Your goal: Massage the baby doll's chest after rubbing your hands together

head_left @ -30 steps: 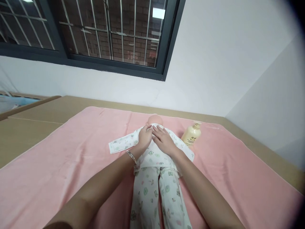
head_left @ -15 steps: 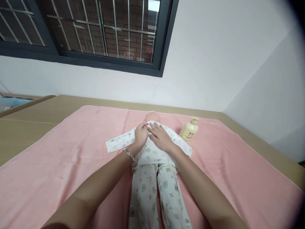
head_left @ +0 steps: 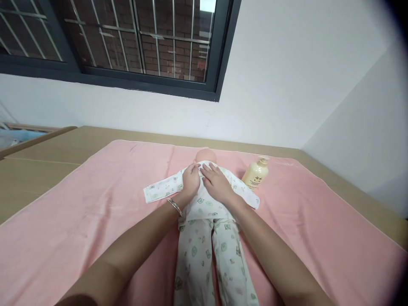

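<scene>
Centrally, doll's top (head_left: 204, 202) pinched at collar by left hand (head_left: 191, 180); right hand (head_left: 216, 183) laid flat, open, steadying doll (head_left: 205, 155) on pink towel (head_left: 95, 212); lotion bottle (head_left: 255, 175) nearby.

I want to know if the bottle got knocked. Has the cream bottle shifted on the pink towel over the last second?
No. The cream bottle stands upright at the same spot near the pink towel's far edge, beside the doll's sleeve; only the camera shifted.
</scene>
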`<state>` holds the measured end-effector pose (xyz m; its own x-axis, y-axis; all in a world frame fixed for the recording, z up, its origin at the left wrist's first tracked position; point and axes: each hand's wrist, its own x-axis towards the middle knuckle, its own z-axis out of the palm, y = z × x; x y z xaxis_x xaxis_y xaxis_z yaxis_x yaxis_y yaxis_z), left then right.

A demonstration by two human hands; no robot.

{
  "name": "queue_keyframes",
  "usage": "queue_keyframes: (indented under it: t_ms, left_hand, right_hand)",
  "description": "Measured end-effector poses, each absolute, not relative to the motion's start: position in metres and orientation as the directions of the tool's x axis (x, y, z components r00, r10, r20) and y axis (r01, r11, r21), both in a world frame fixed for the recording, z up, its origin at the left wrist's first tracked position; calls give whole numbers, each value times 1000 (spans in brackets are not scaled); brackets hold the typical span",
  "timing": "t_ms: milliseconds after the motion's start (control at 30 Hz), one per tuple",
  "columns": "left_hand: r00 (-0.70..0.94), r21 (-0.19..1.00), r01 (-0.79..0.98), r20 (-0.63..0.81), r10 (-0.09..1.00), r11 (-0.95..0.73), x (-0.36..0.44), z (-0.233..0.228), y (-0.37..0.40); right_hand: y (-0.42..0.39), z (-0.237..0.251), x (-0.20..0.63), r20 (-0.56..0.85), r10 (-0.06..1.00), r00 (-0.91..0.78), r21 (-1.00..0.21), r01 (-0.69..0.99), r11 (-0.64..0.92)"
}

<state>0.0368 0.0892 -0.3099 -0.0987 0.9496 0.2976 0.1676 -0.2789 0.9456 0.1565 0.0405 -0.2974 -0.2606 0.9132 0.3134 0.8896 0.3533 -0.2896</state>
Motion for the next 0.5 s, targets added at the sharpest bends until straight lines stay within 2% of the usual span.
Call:
queue_keyframes:
  t_ms: [67, 200, 367, 500]
  left_hand:
    - [-87, 934, 199, 319, 944, -297, 37, -310, 89]
    - [-36, 887, 322, 363, 931, -333, 37, -312, 85]
    - [72, 661, 608, 505, 860, -439, 39, -313, 80]
    - [156, 568, 712, 444, 882, -412, 38, -311, 87]
  right_hand:
    - [48, -299, 167, 303, 925, -228, -355, 874, 331]
    - [55, -305, 177, 264, 965, 4, -418, 902, 111]
    - [53, -305, 174, 226, 972, 65, -357, 934, 20]
    - [45, -297, 167, 262, 965, 23, -269, 962, 50]
